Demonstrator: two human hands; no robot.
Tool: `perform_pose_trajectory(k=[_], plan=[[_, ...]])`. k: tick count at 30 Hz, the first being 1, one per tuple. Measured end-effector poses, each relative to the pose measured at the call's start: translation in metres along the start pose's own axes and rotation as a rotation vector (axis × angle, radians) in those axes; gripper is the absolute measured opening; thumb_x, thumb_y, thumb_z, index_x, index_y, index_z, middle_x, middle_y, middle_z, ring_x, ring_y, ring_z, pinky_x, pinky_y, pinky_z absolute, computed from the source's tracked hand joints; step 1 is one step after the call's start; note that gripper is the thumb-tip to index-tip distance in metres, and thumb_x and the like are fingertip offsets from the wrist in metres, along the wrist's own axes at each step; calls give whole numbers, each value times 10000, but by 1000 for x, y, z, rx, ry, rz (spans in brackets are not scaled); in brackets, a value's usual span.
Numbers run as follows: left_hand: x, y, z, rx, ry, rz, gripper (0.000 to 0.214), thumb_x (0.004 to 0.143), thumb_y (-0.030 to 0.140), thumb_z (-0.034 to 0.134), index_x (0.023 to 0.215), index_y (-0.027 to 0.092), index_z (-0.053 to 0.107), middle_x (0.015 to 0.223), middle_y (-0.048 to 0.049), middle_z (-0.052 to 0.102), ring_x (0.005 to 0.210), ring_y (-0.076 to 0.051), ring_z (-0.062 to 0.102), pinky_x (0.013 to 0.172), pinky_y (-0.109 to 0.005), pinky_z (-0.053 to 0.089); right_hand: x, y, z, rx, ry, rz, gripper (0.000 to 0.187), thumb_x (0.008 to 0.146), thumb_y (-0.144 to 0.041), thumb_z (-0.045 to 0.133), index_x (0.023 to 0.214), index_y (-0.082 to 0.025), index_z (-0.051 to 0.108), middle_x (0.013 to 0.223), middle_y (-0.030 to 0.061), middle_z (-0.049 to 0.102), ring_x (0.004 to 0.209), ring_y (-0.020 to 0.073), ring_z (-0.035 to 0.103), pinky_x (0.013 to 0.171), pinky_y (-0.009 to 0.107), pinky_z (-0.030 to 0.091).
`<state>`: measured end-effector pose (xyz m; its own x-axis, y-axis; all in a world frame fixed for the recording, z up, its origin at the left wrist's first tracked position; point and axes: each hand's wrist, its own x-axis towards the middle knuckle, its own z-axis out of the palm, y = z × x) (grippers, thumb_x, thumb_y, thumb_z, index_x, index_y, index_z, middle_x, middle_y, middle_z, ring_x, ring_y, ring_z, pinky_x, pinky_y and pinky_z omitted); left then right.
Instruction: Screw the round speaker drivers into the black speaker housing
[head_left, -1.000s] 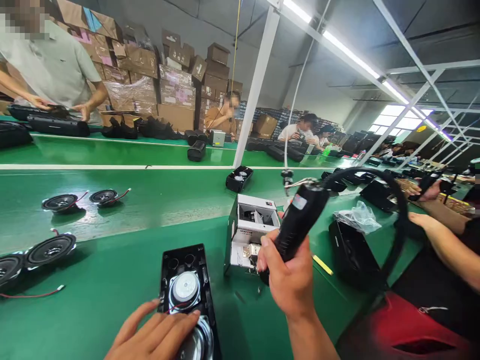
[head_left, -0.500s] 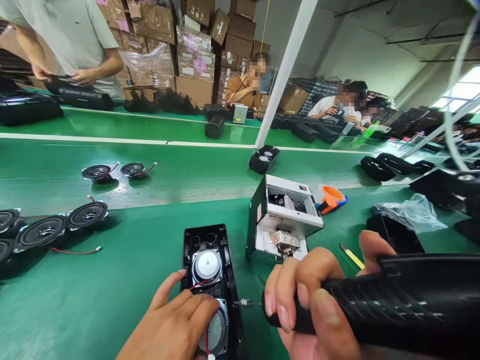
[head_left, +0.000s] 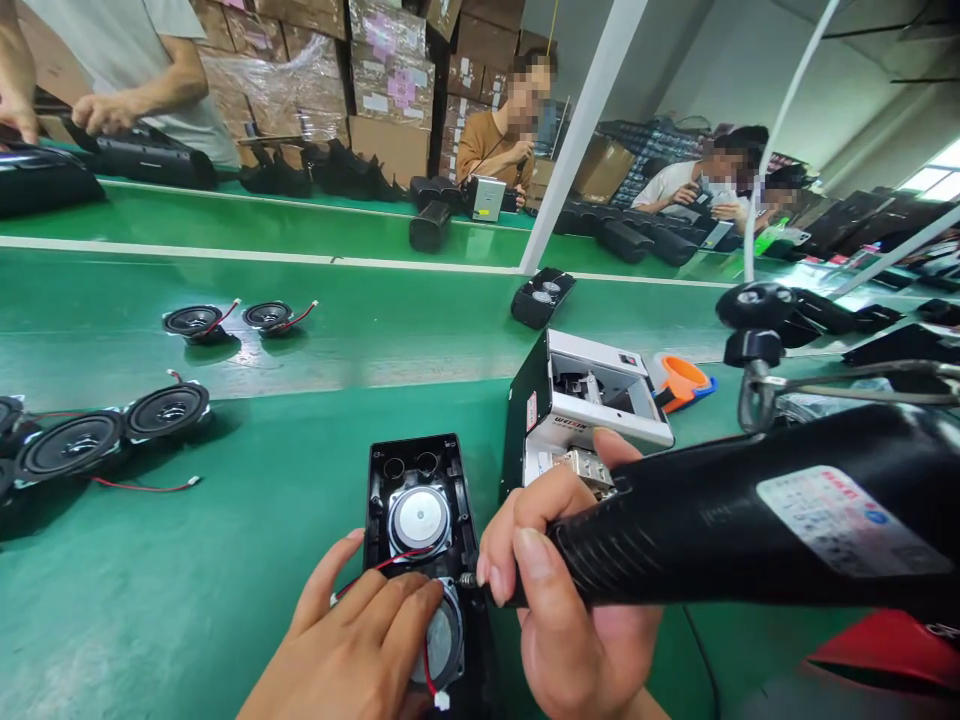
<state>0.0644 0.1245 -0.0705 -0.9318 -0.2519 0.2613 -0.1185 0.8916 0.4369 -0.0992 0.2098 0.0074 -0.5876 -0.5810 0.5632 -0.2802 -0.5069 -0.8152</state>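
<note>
Clamping the right hand [head_left: 570, 605] round a black cylindrical power screwdriver [head_left: 697, 535], tip-end over the right side of a black rectangular plastic housing [head_left: 411, 448] on the green bench [head_left: 247, 570]. Resting the left hand [head_left: 349, 645], fingers slightly parted, across the housing's nearer round silver-backed speaker [head_left: 444, 645]. Visible right of the housing: a white-and-black metal box [head_left: 577, 425]; well left: round black speakers [head_left: 75, 442].

The table [head_left: 247, 540] is smooth, glossy green. The housing [head_left: 474, 650] is black plastic, mostly matt; the speaker [head_left: 422, 516] in it shows a smooth silvery metal back. The screwdriver [head_left: 660, 530] is shiny black with ribbing and a glossy label [head_left: 847, 520]; its bit [head_left: 467, 579] is bare metal. The feeder [head_left: 571, 421] has a smooth white front.
</note>
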Motion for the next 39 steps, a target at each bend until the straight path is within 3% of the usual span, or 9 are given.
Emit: perform_pose_trajectory(k=[4, 9, 13, 20, 24, 27, 32, 36, 39], plan=[[2, 5, -5, 64, 101, 59, 786, 685, 105, 582, 1449, 285, 547, 1280, -4, 857, 1095, -285, 852, 1209, -586, 566, -7, 10, -7, -95, -2, 29, 625, 1090, -223, 681, 1634, -371, 410, 925, -10, 598, 632, 201, 617, 525, 349, 543], [3, 13, -17, 126, 70, -10, 723, 774, 52, 565, 1444, 323, 573, 1374, 113, 816, 1225, -145, 797, 1310, -383, 400, -7, 18, -12, -88, -67, -36, 525, 1063, -161, 661, 1542, -321, 519, 921, 5, 614, 644, 206, 621, 519, 347, 545], [7, 18, -21, 204, 159, 24, 612, 816, 79, 530, 1390, 274, 614, 1291, 99, 845, 1144, -140, 820, 1214, -384, 403, -5, 19, -10, -96, -53, -27, 467, 1032, -149, 681, 1455, -319, 577, 939, 16, 638, 622, 207, 620, 502, 359, 547], [16, 26, -28, 196, 223, 48, 521, 819, 75, 480, 1275, 245, 667, 1197, 79, 868, 1066, -137, 840, 1237, -373, 252, -2, 20, -8, -95, -127, -24, 587, 1037, -135, 661, 1558, -323, 464, 859, -9, 611, 644, 210, 633, 492, 325, 538], [17, 27, -29, 224, 231, 62, 486, 839, 83, 471, 1260, 214, 677, 1176, 38, 876, 1030, -156, 850, 1169, -420, 310, 1, 22, -11, -50, -213, 25, 244, 1038, -117, 667, 1199, -295, 626, 871, -21, 594, 613, 169, 593, 512, 315, 536], [20, 29, -30, 254, 250, 56, 456, 845, 71, 450, 1217, 199, 679, 1129, 12, 882, 967, -165, 857, 1106, -443, 356, 5, 20, -9, -19, -272, 50, 268, 997, -61, 673, 1071, -300, 574, 872, -53, 581, 601, 137, 565, 522, 291, 491], [24, 33, -32, 245, 257, 74, 429, 815, 82, 445, 1157, 232, 657, 1130, -8, 884, 950, -204, 860, 1096, -472, 366, 13, 17, -6, -12, -306, 53, 321, 929, -66, 723, 1130, -287, 605, 955, -42, 677, 780, 156, 686, 703, 305, 600], [18, 27, -28, 246, 210, 64, 469, 820, 90, 466, 1230, 244, 631, 1234, -5, 867, 956, -225, 849, 1137, -484, 331, 17, 17, -7, -16, -327, 88, 264, 936, -67, 711, 1015, -275, 570, 859, -41, 647, 652, 160, 635, 614, 321, 594], [11, 21, -23, 230, 130, 42, 490, 839, 115, 535, 1294, 276, 621, 1339, 24, 834, 1071, -228, 828, 1212, -476, 276, 16, 19, -7, -5, -320, 92, 318, 917, -89, 732, 1078, -281, 537, 854, -47, 618, 662, 167, 607, 638, 335, 588]])
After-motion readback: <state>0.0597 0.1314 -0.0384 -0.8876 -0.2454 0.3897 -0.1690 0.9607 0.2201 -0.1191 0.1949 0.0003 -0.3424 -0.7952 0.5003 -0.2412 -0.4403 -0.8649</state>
